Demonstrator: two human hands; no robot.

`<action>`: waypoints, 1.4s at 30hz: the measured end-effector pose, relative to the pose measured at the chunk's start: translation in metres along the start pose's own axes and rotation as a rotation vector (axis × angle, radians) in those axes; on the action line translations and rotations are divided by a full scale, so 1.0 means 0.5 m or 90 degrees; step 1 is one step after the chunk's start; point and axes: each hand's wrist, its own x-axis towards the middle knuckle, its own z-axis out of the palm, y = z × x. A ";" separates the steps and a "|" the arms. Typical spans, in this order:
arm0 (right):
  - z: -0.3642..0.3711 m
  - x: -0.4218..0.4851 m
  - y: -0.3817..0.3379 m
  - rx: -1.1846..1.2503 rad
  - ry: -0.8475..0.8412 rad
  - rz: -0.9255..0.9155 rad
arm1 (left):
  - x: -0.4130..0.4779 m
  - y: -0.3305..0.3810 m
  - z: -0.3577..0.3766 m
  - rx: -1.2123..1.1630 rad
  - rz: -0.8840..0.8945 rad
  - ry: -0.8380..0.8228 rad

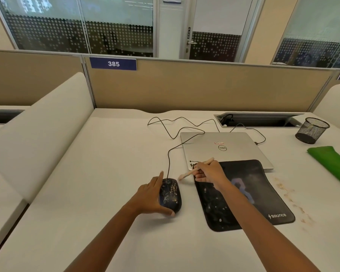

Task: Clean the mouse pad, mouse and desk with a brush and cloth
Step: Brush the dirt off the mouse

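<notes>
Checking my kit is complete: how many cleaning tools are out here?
2. The brush is in the right hand, its tip near the mouse; the green cloth lies on the desk at far right. Others could be out of frame.

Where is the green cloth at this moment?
In the head view the green cloth lies on the desk at the far right, just nearer the camera than the black mesh cup and right of the closed laptop.

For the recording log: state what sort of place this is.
Most likely an open-plan office workstation: a desk partition bearing a number plate 385, a closed laptop, and glass-walled rooms behind.
</notes>
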 end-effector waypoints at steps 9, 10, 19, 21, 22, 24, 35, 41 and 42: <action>0.001 -0.014 -0.002 -0.015 -0.051 0.007 | 0.005 -0.005 0.000 -0.002 -0.012 -0.009; -0.007 -0.013 -0.001 -0.035 -0.035 0.004 | 0.005 -0.006 -0.001 -0.004 -0.012 -0.009; 0.005 -0.035 0.012 0.063 -0.098 0.002 | 0.011 -0.011 -0.002 -0.014 -0.016 -0.023; -0.001 -0.036 0.016 0.048 -0.082 0.000 | 0.012 -0.011 -0.002 -0.019 -0.015 -0.023; -0.008 -0.036 0.016 0.033 -0.069 0.001 | 0.011 -0.011 -0.002 -0.021 -0.015 -0.021; -0.024 -0.035 0.013 -0.004 -0.044 0.001 | 0.011 -0.012 -0.002 -0.026 -0.016 -0.019; 0.000 -0.052 0.019 0.048 -0.100 -0.001 | 0.013 -0.009 -0.002 -0.023 -0.023 -0.032; -0.041 -0.051 0.022 -0.025 -0.028 -0.006 | 0.013 -0.010 -0.003 -0.034 -0.023 -0.029; -0.041 -0.054 0.020 -0.004 -0.031 -0.011 | 0.013 -0.010 -0.003 -0.033 -0.024 -0.029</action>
